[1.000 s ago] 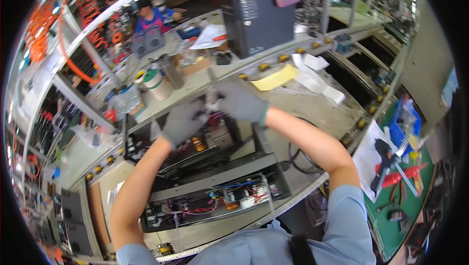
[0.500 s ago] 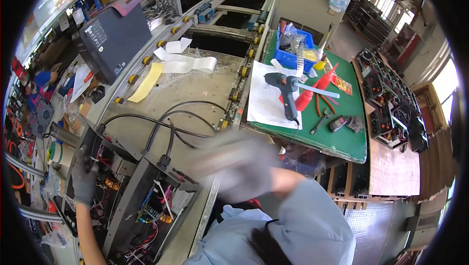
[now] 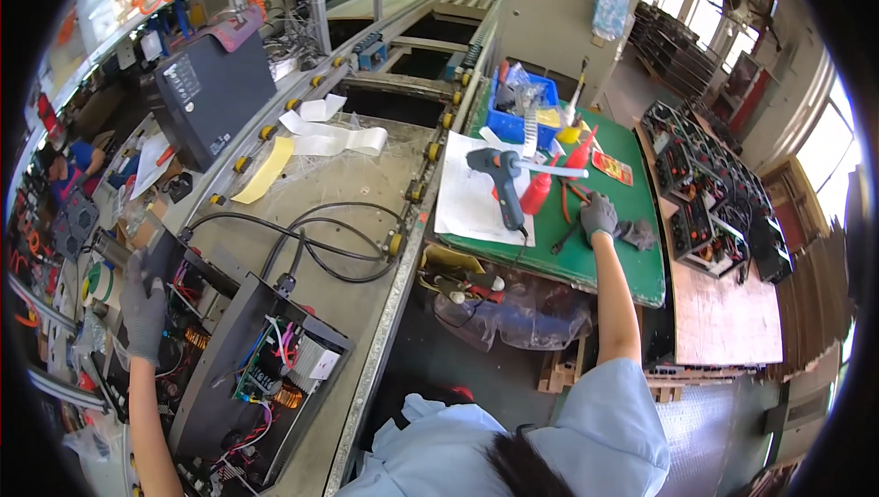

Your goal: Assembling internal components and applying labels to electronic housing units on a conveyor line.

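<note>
My left hand (image 3: 145, 316), in a grey glove, lies open with its fingers stretched over the side of an open black electronics case (image 3: 188, 300). A second open case (image 3: 302, 364), showing a circuit board, coloured wires and a copper coil, stands tilted just right of it. My right hand (image 3: 600, 215), also gloved, is down on the green mat (image 3: 618, 268) with its fingers curled. What they hold, if anything, is hidden under the hand. Close by lie red-handled pliers (image 3: 569, 200), a small dark hand tool (image 3: 564, 242) and a dark grey crumpled item (image 3: 636, 233).
On the mat are a glue gun (image 3: 502, 187) on paper sheets, a red squeeze bottle (image 3: 536, 195) and a blue bin (image 3: 524, 117). A black cable (image 3: 352, 270) loops over the conveyor (image 3: 302, 172). More open units (image 3: 705, 204) stand at the right.
My right hand swung, blurred, from beside the cases out to the right and onto the mat. My left hand stayed near the case, shifting slightly. The view turned a little.
</note>
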Tool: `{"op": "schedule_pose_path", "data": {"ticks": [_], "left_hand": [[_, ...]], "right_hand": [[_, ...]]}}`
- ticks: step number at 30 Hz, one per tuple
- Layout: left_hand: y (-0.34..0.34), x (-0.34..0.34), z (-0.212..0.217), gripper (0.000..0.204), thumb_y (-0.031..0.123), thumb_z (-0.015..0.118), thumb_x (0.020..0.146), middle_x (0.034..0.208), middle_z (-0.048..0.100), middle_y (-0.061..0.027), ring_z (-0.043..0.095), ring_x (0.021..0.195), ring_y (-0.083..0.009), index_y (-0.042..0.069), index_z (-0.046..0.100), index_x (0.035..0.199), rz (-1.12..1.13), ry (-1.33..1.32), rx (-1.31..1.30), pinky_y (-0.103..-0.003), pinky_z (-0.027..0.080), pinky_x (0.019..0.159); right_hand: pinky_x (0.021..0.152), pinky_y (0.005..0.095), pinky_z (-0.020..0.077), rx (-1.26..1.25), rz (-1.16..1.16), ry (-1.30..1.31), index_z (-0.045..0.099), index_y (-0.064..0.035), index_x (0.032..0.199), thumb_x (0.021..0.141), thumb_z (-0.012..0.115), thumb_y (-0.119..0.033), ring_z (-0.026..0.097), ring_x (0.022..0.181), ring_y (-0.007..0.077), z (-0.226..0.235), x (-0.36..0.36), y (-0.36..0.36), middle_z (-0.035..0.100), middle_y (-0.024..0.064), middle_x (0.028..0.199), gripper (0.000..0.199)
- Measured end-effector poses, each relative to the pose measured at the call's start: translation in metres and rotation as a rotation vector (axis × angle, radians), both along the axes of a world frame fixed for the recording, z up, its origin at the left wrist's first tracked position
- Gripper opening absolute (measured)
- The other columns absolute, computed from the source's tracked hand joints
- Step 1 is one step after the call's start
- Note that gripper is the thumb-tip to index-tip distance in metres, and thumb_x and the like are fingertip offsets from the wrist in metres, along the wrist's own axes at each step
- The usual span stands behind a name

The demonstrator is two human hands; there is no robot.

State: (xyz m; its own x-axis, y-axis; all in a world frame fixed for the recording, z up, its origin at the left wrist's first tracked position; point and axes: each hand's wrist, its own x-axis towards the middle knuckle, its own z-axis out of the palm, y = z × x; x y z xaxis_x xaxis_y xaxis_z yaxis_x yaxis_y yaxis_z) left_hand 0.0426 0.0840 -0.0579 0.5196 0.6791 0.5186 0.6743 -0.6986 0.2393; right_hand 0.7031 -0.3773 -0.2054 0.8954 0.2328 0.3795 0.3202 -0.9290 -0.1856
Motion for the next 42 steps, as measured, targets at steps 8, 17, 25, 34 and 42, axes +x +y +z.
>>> {"op": "schedule_pose_path", "data": {"ticks": [8, 17, 25, 34, 42], "left_hand": [[-0.018, 0.015, 0.011, 0.049, 0.003, 0.053, 0.085, 0.128, 0.051, -0.0155, 0.056, 0.112, -0.0290, 0.003, 0.040, 0.131, 0.008, -0.053, 0.067, -0.035, 0.045, 0.093], [-0.053, 0.045, 0.079, 0.039, 0.025, 0.060, 0.085, 0.111, 0.060, -0.0144, 0.057, 0.106, -0.0251, 0.007, 0.056, 0.120, -0.179, -0.188, 0.186, -0.035, 0.046, 0.089], [-0.106, 0.102, 0.146, 0.057, 0.033, 0.064, 0.085, 0.094, 0.057, -0.0085, 0.059, 0.080, -0.0157, 0.006, 0.044, 0.132, -0.503, -0.243, -0.111, -0.029, 0.050, 0.071], [-0.058, 0.047, 0.127, 0.045, 0.041, 0.057, 0.088, 0.078, 0.064, -0.0077, 0.060, 0.074, -0.0144, -0.002, 0.061, 0.102, 0.143, -0.980, -0.560, -0.029, 0.049, 0.066], [-0.045, -0.008, 0.071, 0.040, 0.037, 0.052, 0.090, 0.089, 0.061, -0.0145, 0.064, 0.082, -0.0279, 0.004, 0.054, 0.112, -0.081, 0.218, -0.331, -0.039, 0.052, 0.064]], "right_hand": [[0.077, 0.0462, 0.0483, -0.316, 0.107, 0.022, 0.060, -0.0108, 0.104, 0.082, 0.051, -0.014, 0.059, 0.097, 0.0348, -0.010, 0.042, 0.000, 0.059, 0.0168, 0.106, 0.024], [0.084, 0.0348, 0.0493, 0.513, 0.251, -0.894, 0.055, -0.0008, 0.103, 0.082, 0.062, -0.005, 0.060, 0.092, 0.0231, 0.142, -0.030, -0.052, 0.061, 0.0102, 0.100, 0.022], [0.092, 0.0293, 0.0408, 0.838, 1.392, -0.286, 0.055, 0.0032, 0.109, 0.086, 0.054, -0.003, 0.054, 0.101, 0.0181, 0.292, -0.283, 0.229, 0.057, 0.0099, 0.109, 0.024], [0.088, 0.0421, 0.0451, 0.169, 2.048, 0.240, 0.041, 0.0012, 0.122, 0.072, 0.072, -0.051, 0.054, 0.109, 0.0374, 0.276, -0.460, 0.388, 0.051, 0.0234, 0.118, 0.079], [0.077, 0.0392, 0.0475, -0.004, 1.813, -0.442, 0.055, -0.0126, 0.114, 0.072, 0.070, -0.020, 0.058, 0.088, 0.0305, 0.253, -0.414, 0.457, 0.059, 0.0106, 0.096, 0.045]]}}
